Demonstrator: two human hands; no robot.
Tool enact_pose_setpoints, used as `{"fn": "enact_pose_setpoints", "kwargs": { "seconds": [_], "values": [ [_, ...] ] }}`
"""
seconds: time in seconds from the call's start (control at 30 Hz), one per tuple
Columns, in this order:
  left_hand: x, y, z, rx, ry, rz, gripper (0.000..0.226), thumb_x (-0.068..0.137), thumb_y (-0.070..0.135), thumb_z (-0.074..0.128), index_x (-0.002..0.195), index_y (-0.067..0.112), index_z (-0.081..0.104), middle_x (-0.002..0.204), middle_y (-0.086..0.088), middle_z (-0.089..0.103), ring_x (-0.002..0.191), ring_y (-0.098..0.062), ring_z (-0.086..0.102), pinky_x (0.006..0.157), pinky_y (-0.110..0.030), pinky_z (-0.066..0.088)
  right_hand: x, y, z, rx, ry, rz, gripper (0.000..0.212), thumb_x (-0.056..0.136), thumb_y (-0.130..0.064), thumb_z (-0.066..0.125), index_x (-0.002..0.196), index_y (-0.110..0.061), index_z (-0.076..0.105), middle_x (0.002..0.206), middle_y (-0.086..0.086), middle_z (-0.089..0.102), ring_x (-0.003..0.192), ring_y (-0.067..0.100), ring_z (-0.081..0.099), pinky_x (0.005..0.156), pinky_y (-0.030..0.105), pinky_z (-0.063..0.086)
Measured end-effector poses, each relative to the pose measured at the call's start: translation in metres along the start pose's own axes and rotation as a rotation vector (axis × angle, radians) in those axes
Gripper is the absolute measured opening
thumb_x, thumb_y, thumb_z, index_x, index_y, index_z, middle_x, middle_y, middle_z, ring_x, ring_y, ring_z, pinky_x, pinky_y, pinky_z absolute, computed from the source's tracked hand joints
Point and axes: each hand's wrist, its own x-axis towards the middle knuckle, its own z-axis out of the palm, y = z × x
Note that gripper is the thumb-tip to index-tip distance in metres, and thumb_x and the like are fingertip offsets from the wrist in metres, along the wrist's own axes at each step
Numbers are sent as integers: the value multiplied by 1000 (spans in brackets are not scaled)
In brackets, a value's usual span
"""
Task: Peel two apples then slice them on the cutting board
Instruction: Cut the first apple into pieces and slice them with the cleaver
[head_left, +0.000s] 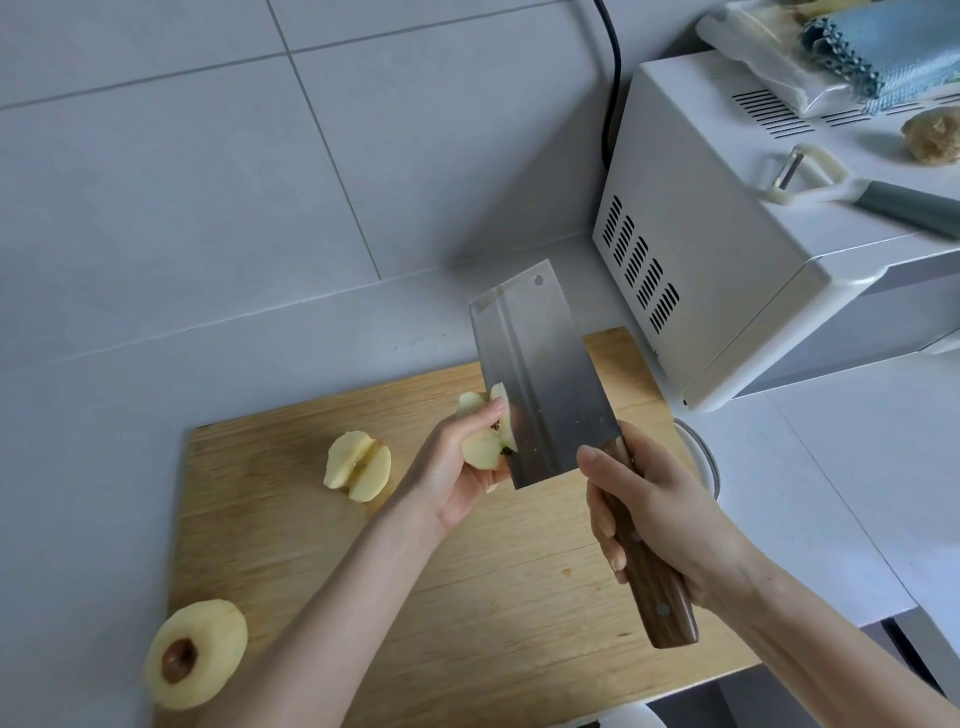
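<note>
My left hand (457, 467) holds a peeled apple half (485, 441) above the wooden cutting board (467, 571), core side facing the blade. My right hand (660, 514) grips the wooden handle of a cleaver (540, 384), whose steel blade touches the held apple piece. Two cut apple quarters (358, 466) lie together on the board's left part. A whole peeled apple (195, 656) sits at the board's near left corner, its stem hollow facing up.
A white microwave (727, 291) stands at the right, with a peeler (831, 182), a blue cloth (872, 47) and a bag on top. A glass bowl rim (701, 457) shows behind my right hand. Grey tiled wall lies behind.
</note>
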Motion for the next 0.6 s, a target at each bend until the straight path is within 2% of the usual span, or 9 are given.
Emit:
{"fn": "enact_pose_setpoints", "kwargs": {
  "seconds": [0.1,0.23,0.3,0.4,0.6],
  "values": [
    [1,0,0,9,4,20,25,75,22,64,96,8,64,79,-6,67,70,-18,63,55,-25,52,1,1,1,61,-17,-13,22,96,-20,51,82,-6,41,51,13,47,34,23,39,39,27,41],
    [-1,0,-1,43,32,42,20,73,24,66,88,10,66,76,-6,67,68,-18,61,60,-29,42,1,5,3,131,-38,-18,21,96,-18,50,84,-4,40,50,13,45,32,23,38,38,26,39],
    [-1,-1,-1,57,61,39,24,72,25,67,90,9,66,77,-7,66,69,-20,60,62,-31,38,0,8,3,71,-19,-35,23,95,-21,51,89,-2,41,52,14,48,34,23,40,39,28,41],
    [0,-3,-2,100,109,40,36,71,26,69,101,7,64,87,-11,65,80,-24,60,68,-36,46,-2,11,4,-94,11,-75,22,94,-27,52,92,-7,43,55,11,54,36,22,44,42,32,45],
    [-3,-7,3,4,159,143,29,77,27,68,99,9,59,83,-6,59,76,-20,56,59,-29,40,0,11,10,-68,12,-125,19,95,-27,51,94,-9,45,56,12,54,37,23,46,42,32,46]
  ]
}}
